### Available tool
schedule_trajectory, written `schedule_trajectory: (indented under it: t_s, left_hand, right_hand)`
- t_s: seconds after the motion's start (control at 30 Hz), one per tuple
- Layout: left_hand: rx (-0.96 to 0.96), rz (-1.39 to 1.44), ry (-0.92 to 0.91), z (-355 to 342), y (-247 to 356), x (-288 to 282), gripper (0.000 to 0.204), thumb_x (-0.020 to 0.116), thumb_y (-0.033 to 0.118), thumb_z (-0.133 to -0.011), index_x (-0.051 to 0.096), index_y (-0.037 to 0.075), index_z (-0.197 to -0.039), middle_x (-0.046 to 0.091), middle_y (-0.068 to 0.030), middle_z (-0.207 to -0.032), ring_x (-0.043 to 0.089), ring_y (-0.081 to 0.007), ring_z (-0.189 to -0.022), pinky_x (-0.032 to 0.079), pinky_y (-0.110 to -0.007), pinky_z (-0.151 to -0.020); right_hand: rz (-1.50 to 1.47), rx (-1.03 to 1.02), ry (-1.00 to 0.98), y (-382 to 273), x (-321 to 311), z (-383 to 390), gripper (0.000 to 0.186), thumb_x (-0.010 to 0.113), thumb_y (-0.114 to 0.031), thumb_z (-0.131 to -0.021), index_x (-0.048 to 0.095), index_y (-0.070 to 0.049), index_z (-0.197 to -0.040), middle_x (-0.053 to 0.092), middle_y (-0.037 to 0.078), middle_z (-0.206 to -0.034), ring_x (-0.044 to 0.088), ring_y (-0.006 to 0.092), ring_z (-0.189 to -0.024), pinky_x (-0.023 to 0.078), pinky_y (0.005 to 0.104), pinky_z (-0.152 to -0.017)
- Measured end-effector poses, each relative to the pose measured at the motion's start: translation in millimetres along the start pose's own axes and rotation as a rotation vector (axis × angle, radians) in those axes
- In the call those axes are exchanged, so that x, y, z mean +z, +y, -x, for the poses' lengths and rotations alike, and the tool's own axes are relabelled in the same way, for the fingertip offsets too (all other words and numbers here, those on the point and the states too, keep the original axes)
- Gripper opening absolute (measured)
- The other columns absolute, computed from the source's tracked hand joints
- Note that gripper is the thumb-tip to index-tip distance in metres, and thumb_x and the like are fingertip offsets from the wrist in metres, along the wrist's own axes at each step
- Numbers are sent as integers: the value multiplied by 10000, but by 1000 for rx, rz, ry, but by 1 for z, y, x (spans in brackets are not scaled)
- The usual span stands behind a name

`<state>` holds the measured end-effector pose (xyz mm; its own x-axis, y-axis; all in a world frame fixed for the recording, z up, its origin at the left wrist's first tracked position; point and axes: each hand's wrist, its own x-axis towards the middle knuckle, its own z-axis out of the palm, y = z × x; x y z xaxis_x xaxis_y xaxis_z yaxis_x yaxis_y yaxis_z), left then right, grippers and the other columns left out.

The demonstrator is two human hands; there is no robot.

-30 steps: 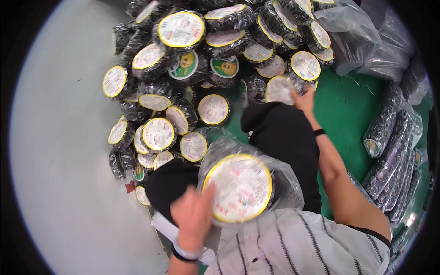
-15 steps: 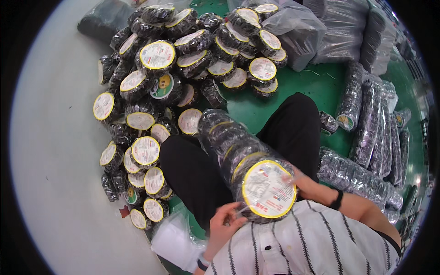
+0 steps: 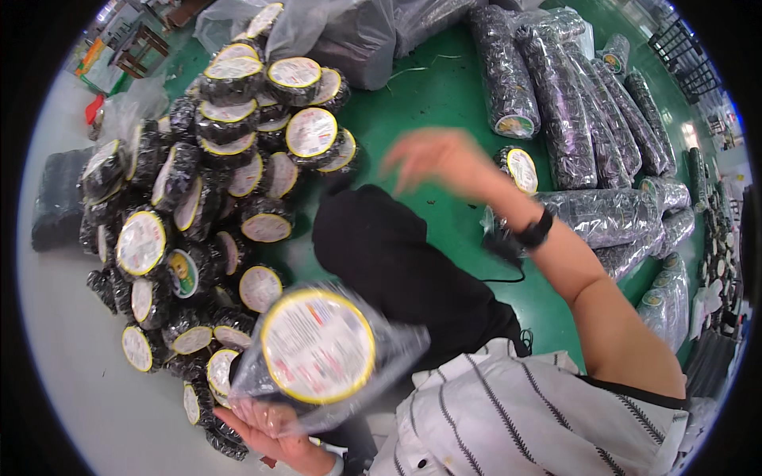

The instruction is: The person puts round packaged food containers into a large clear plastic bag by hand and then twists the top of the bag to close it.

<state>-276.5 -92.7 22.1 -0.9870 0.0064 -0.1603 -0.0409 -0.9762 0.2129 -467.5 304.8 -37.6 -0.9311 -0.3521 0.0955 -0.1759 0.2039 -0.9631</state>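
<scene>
In my lap stands a clear plastic bag holding round black packages, the top one showing a white label rimmed in yellow. My left hand grips the bag's near left edge at the bottom of the view. My right hand, blurred, hangs in the air beyond my black-trousered knee, fingers apart with nothing visible in them. Below and right of it a single round package lies on the green floor, and a large pile of similar packages is at my left.
Long wrapped rolls of packages lie at the right on the green floor. Grey plastic sacks sit at the back, dark bundles on the grey floor far left. Black crates and a wooden stool stand toward the rim.
My right hand has left the bagged stack and risen forward over the floor. My left hand stays at the bag, which has shifted leftward in view. The view has swung to the right.
</scene>
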Motion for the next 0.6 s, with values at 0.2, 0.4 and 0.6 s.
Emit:
schedule_trajectory:
  t_s: [0.2, 0.4, 0.6]
  left_hand:
    - [149, -559, 361, 6, 22, -15, 376, 433, 327, -989, 547, 33, -1195, 624, -97, -1142, 565, -182, -1053, 527, -325, -820]
    - [1049, -810, 662, -86, -10, 104, 225, 478, 209, -969, 534, 46, -1113, 469, 20, -710, 382, -28, -546, 367, -167, -500]
    - [634, -1765, 555, -53, -5, 90, 216, 514, 112, -937, 370, 109, -775, 299, 66, -571, 247, -3, -430, 243, -165, -376]
  right_hand:
    - [1162, 1284, 320, 423, -271, 250, 698, 598, -382, -812, 339, -55, -1371, 607, 180, -1156, 607, 346, -980, 485, 425, -849]
    - [-20, 1257, 1136, 484, -148, 217, 1224, 900, -392, -528, 139, -48, -1423, 496, 156, -1307, 499, 274, -1169, 431, 426, -942]
    - [215, 880, 754, 452, -93, 133, 677, 870, -303, -608, 561, 45, -1100, 636, 143, -1053, 603, 245, -954, 497, 396, -824]
